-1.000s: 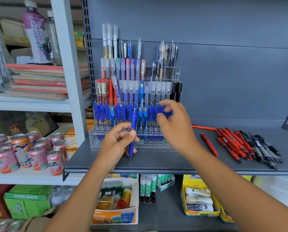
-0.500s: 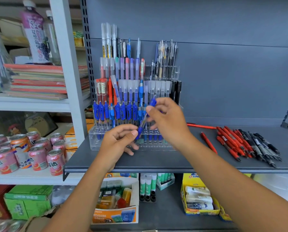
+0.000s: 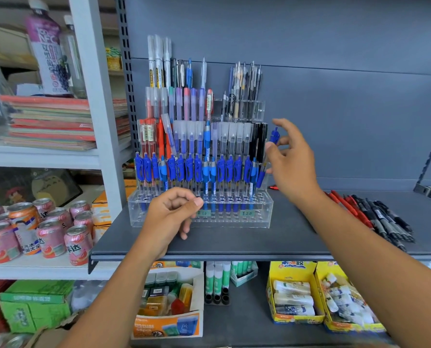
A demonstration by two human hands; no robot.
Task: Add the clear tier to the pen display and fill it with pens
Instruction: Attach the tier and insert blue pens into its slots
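Observation:
A clear stepped pen display [image 3: 264, 212] stands on the grey shelf [image 3: 259, 242], its back rows full of mixed pens. Several blue click pens [image 3: 184, 172] stand in the clear front tier, whose frontmost holes hold nothing. My right hand [image 3: 291, 159] pinches one blue pen [image 3: 268, 156] between thumb and fingers at the display's right end, the pen tilted with its tip down by the last holes. My left hand [image 3: 170, 217] hovers in front of the tier's left half, fingers curled with thumb on forefinger, holding nothing.
Loose red pens [image 3: 347, 207] and black pens [image 3: 387, 222] lie on the shelf at the right. Drink cans [image 3: 51, 234] and a stack of notebooks [image 3: 51, 121] fill the white shelves at the left. Glue sticks and boxed goods sit on the shelf below.
The blue pen passed from my left hand to my right, which carried it to the display's right end. My left hand now holds nothing.

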